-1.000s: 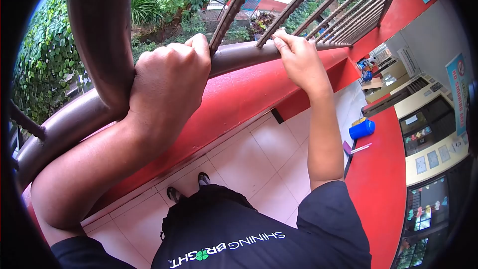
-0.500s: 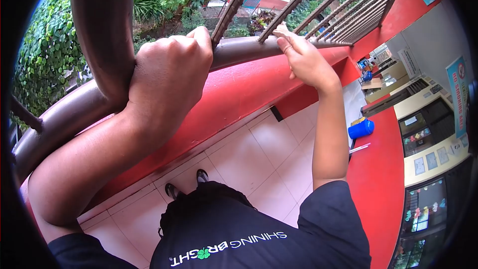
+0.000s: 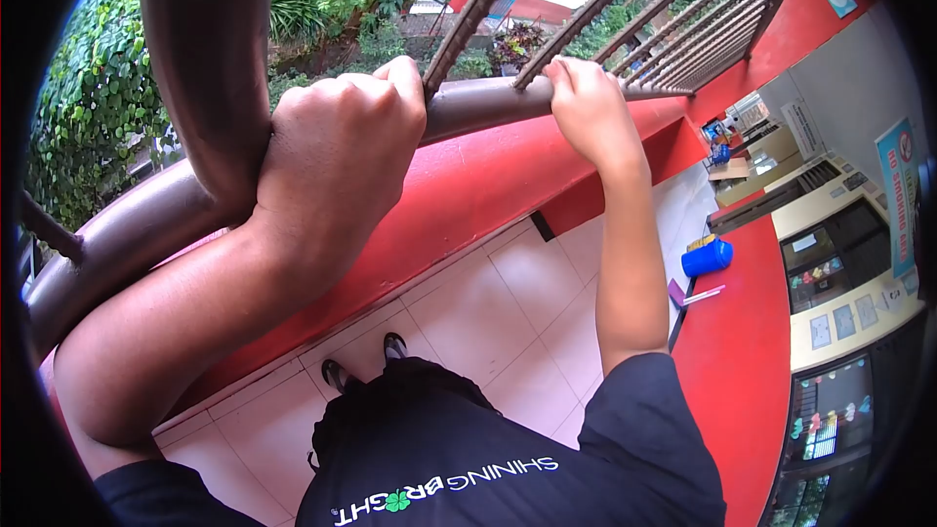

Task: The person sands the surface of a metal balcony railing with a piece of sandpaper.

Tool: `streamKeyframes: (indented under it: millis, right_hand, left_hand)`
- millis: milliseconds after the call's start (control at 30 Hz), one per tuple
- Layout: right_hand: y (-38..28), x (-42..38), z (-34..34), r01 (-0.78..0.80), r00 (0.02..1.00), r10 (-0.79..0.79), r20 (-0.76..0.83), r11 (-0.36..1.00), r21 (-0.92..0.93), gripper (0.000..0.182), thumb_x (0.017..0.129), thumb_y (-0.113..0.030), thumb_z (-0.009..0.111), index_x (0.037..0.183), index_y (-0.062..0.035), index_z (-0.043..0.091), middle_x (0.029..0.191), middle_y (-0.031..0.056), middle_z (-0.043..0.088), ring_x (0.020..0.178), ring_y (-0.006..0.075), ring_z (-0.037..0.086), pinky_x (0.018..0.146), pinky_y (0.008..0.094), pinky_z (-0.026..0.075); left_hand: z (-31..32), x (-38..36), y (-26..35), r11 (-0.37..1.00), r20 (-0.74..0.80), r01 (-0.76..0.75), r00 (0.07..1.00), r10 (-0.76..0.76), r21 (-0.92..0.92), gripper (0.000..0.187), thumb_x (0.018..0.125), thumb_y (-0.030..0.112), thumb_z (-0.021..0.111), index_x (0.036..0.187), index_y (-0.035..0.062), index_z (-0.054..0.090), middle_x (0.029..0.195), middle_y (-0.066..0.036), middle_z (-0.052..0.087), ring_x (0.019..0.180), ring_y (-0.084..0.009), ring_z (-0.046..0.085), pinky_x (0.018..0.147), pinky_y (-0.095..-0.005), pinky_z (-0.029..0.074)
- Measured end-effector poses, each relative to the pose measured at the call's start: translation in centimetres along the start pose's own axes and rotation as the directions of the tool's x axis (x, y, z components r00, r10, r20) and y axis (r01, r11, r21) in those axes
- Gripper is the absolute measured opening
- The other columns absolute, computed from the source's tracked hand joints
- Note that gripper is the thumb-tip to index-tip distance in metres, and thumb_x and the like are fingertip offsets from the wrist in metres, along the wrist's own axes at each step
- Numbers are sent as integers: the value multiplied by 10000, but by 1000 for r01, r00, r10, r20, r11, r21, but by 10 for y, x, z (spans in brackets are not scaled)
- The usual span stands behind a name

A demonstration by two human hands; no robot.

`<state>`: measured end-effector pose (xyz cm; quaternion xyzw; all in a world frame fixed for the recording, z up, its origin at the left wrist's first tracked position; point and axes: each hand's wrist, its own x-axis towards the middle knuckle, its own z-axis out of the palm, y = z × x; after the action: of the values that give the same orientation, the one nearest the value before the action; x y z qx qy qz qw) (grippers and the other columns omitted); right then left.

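Note:
My left hand (image 3: 342,141) is closed around the brown metal railing pipe (image 3: 472,108), beside the thick upright post (image 3: 210,59) that joins it. Farther along the same pipe is my right hand (image 3: 592,112), its fingers curled over the top next to a twisted metal bar (image 3: 556,44). Whatever lies under those fingers is hidden; a pale bit showed at their tips a moment ago, too small to name. Below the pipe runs a low red wall (image 3: 454,195).
Leafy plants (image 3: 107,107) grow beyond the railing. Pale floor tiles (image 3: 488,312) lie under my feet. At the right, a blue container (image 3: 707,258) stands by a red wall surface (image 3: 737,332), and a no-smoking banner (image 3: 895,195) hangs farther off.
My right hand has turned over and shifted slightly, its fingers now curled over the pipe, and the pale bit at its fingertips is out of sight. My left hand keeps its grip.

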<state>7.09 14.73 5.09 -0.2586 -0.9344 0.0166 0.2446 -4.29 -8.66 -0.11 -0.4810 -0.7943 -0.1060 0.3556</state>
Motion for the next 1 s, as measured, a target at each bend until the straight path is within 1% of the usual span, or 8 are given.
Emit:
streamKeyframes:
  millis: [67, 167, 233, 300, 367, 500, 567, 1000]
  right_hand:
    - [-5, 3, -5, -83, 992, 90, 92, 993, -80, 410, 1085, -319, 530, 1072, 29, 747, 1102, 301, 713, 1076, 515, 660, 959, 574, 510]
    - [-12, -12, -17, -23, 999, 23, 35, 1000, 1, 409, 1078, -319, 533, 1074, 26, 751, 1099, 301, 714, 1083, 511, 662, 967, 562, 515]
    - [-15, -1, -14, -91, 992, 89, 90, 996, 11, 400, 1075, -314, 535, 1084, 24, 749, 1095, 300, 716, 1088, 504, 664, 969, 563, 513]
    - [-7, 11, 3, -115, 991, 127, 46, 971, -212, 394, 1079, -305, 530, 1081, 24, 747, 1088, 303, 715, 1085, 504, 663, 962, 568, 512]
    - [-6, 2, -7, -8, 997, 20, 73, 988, -154, 384, 1081, -292, 523, 1095, 22, 742, 1071, 329, 706, 1087, 501, 664, 970, 566, 512]
    - [-7, 8, -11, -94, 992, 94, 87, 996, -10, 323, 1048, -223, 531, 1011, 46, 705, 1078, 312, 696, 1086, 498, 653, 955, 517, 508]
    - [-2, 19, -6, -64, 974, 103, 202, 980, -191, 395, 1078, -324, 517, 1134, 3, 732, 1146, 301, 706, 1134, 484, 655, 1001, 550, 503]
    - [-8, 28, -15, -110, 954, 158, 254, 975, -195, 430, 1083, -348, 486, 1159, -3, 732, 1182, 292, 709, 1168, 489, 643, 1026, 530, 499]
  left_hand:
    - [-2, -1, 1, 1000, 5, -7, 1000, 7, -25, 76, 873, 74, 680, 893, 78, 608, 701, -61, 701, 660, -195, 749, 571, -314, 581]
    - [0, 0, 0, 1000, -4, -3, 1000, 3, 4, 73, 875, 78, 679, 888, 80, 607, 696, -57, 696, 655, -188, 745, 567, -309, 577]
    - [1, 0, 0, 999, 3, 9, 1000, -9, 44, 74, 876, 81, 679, 884, 81, 605, 692, -54, 692, 654, -183, 744, 565, -307, 576]
    - [-1, 0, -1, 1000, 1, -8, 1000, 8, -21, 76, 879, 87, 676, 875, 87, 601, 678, -44, 679, 639, -169, 733, 554, -305, 567]
    - [1, -1, 0, 1000, -21, -5, 1000, 6, 19, 76, 882, 90, 673, 872, 89, 598, 675, -41, 674, 632, -165, 728, 549, -306, 562]
    - [3, 0, 0, 1000, -39, 4, 999, -2, 30, 76, 889, 98, 665, 867, 91, 592, 671, -37, 668, 617, -162, 716, 543, -309, 551]
    - [1, -2, 1, 1000, -22, -8, 1000, 8, 7, 77, 889, 98, 665, 866, 92, 591, 670, -36, 666, 619, -163, 717, 544, -310, 552]
    - [0, 0, -1, 1000, -25, -9, 1000, 9, 10, 75, 891, 98, 662, 857, 95, 596, 671, -34, 673, 625, -162, 724, 544, -306, 557]
